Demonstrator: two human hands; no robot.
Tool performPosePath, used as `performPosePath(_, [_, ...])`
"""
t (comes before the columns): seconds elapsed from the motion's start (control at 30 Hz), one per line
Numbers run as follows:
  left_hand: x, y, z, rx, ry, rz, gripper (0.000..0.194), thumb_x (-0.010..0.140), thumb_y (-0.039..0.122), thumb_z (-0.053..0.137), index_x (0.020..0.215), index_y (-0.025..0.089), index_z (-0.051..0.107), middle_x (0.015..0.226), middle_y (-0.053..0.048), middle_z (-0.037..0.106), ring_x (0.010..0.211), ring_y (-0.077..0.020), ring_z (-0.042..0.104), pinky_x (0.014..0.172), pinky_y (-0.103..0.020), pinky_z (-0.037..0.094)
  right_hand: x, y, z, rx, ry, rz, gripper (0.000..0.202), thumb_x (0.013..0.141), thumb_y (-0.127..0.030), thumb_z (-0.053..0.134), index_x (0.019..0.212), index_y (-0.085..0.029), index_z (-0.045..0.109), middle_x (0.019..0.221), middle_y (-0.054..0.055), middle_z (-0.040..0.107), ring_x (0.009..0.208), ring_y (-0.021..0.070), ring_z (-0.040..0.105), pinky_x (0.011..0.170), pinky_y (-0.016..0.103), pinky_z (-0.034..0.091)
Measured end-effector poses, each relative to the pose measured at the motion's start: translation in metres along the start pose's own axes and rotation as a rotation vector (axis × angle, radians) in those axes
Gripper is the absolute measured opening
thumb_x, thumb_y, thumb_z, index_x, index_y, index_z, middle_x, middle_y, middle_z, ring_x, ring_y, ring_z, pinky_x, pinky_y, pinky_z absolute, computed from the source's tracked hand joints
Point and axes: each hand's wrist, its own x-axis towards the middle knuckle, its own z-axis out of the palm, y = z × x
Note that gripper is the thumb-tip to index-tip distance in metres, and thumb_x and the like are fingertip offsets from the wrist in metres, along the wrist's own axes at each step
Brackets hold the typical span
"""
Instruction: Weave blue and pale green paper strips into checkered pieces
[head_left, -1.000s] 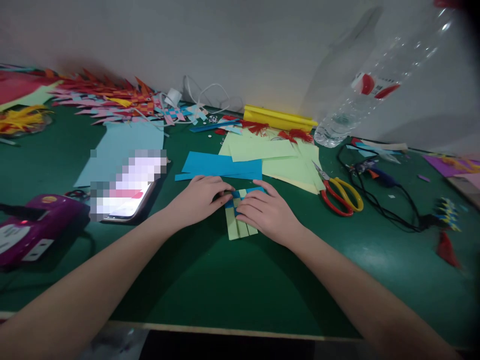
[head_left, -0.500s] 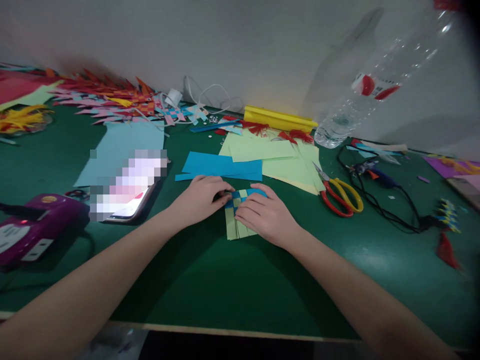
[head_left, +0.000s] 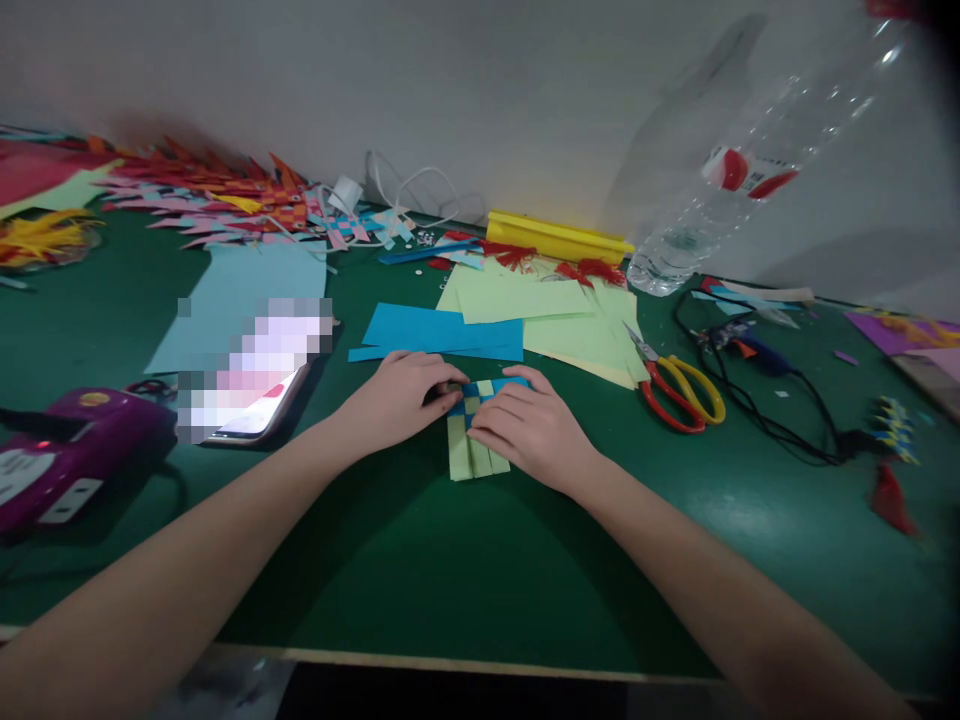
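L. hand (head_left: 397, 400) pinched far L. corner of woven blue/green paper (head_left: 466, 445); R. hand (head_left: 534, 425) lay open, fingers across its R. side. Weave sat mid-table, on near side of blue sheet (head_left: 431, 328).

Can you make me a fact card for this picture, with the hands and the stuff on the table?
Left hand: at the top left corner of the woven paper
Right hand: over the woven paper's right side
Weave colours: blue and pale green
Behind the weave: blue paper, pale green sheets
To the right: scissors, red and yellow handles
To the left: lit phone, purple box
Back right: clear bottle
Table: green
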Motion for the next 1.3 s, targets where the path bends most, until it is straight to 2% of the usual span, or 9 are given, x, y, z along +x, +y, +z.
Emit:
performPosePath(0.1, [0.000, -0.001, -0.006, -0.014, -0.012, -0.005, 0.028, 0.090, 0.038, 0.047, 0.110, 0.022, 0.058, 0.088, -0.003, 0.063, 0.086, -0.0188, 0.058, 0.081, -0.034, 0.037, -0.002, 0.011, -0.003, 0.110, 0.079, 0.099, 0.017, 0.091, -0.030, 0.050, 0.091, -0.020, 0.064, 0.092, 0.002, 0.071, 0.089, 0.0159, 0.063, 0.104, 0.041, 0.035])
performPosePath(0.2, [0.000, -0.005, -0.014, -0.025, -0.039, 0.004, 0.027, 0.083, 0.046, 0.057, 0.092, 0.020, 0.061, 0.080, -0.001, 0.062, 0.075, -0.0168, 0.057, 0.071, -0.029, 0.038, -0.005, 0.021, -0.006, 0.155, 0.113, 0.188, 0.019, 0.091, -0.030, 0.049, 0.101, -0.020, 0.063, 0.100, 0.004, 0.070, 0.099, 0.0181, 0.062, 0.102, 0.041, 0.038])
performPosePath(0.27, [-0.001, -0.008, -0.019, -0.050, -0.095, 0.018, 0.031, 0.078, 0.051, 0.061, 0.081, 0.021, 0.061, 0.075, 0.000, 0.061, 0.069, -0.0155, 0.055, 0.063, -0.027, 0.037, -0.006, 0.024, -0.005, 0.175, 0.080, 0.208, 0.024, 0.091, -0.032, 0.049, 0.108, -0.020, 0.060, 0.110, 0.005, 0.067, 0.108, 0.0199, 0.059, 0.102, 0.043, 0.038])
performPosePath(0.37, [-0.003, -0.012, -0.026, -0.090, -0.199, 0.065, 0.033, 0.073, 0.054, 0.066, 0.078, 0.022, 0.062, 0.072, 0.002, 0.061, 0.067, -0.0144, 0.055, 0.060, -0.026, 0.037, -0.006, 0.022, -0.003, 0.165, 0.012, 0.181, 0.028, 0.091, -0.034, 0.048, 0.113, -0.021, 0.057, 0.120, 0.006, 0.063, 0.117, 0.0207, 0.054, 0.106, 0.046, 0.035])
performPosePath(0.53, [-0.003, -0.008, -0.028, -0.116, -0.294, 0.146, 0.031, 0.074, 0.050, 0.067, 0.072, 0.019, 0.060, 0.067, 0.002, 0.058, 0.062, -0.0130, 0.052, 0.058, -0.025, 0.035, -0.004, 0.018, -0.001, 0.115, -0.078, 0.143, 0.029, 0.092, -0.033, 0.045, 0.114, -0.018, 0.057, 0.124, 0.008, 0.060, 0.119, 0.0210, 0.051, 0.108, 0.046, 0.032])
performPosePath(0.77, [-0.001, -0.001, -0.022, -0.105, -0.239, 0.234, 0.034, 0.078, 0.048, 0.064, 0.066, 0.018, 0.056, 0.060, 0.004, 0.055, 0.057, -0.0102, 0.050, 0.068, -0.028, 0.035, -0.005, 0.019, 0.000, 0.119, -0.112, 0.169, 0.031, 0.091, -0.033, 0.046, 0.115, -0.016, 0.056, 0.122, 0.010, 0.061, 0.118, 0.0223, 0.051, 0.100, 0.042, 0.042])
performPosePath(0.93, [-0.002, -0.001, -0.018, -0.074, -0.218, 0.248, 0.035, 0.080, 0.051, 0.061, 0.069, 0.019, 0.057, 0.061, 0.004, 0.055, 0.058, -0.0108, 0.049, 0.072, -0.029, 0.035, -0.006, 0.020, 0.002, 0.131, -0.101, 0.161, 0.030, 0.091, -0.032, 0.047, 0.115, -0.017, 0.057, 0.120, 0.010, 0.061, 0.117, 0.0224, 0.052, 0.100, 0.043, 0.043])
performPosePath(1.13, [-0.003, -0.001, -0.015, -0.085, -0.219, 0.236, 0.029, 0.080, 0.047, 0.063, 0.072, 0.020, 0.058, 0.061, 0.005, 0.052, 0.060, -0.0109, 0.049, 0.076, -0.029, 0.035, -0.005, 0.020, 0.002, 0.129, -0.116, 0.166, 0.032, 0.092, -0.034, 0.045, 0.115, -0.016, 0.057, 0.122, 0.009, 0.060, 0.118, 0.0234, 0.051, 0.101, 0.043, 0.041])
performPosePath(1.3, [-0.003, 0.002, -0.018, -0.080, -0.215, 0.211, 0.026, 0.080, 0.047, 0.063, 0.084, 0.022, 0.062, 0.063, 0.006, 0.050, 0.060, -0.0109, 0.049, 0.076, -0.028, 0.035, -0.005, 0.020, 0.001, 0.138, -0.114, 0.159, 0.030, 0.091, -0.032, 0.045, 0.115, -0.017, 0.057, 0.121, 0.009, 0.060, 0.117, 0.0234, 0.051, 0.100, 0.044, 0.042])
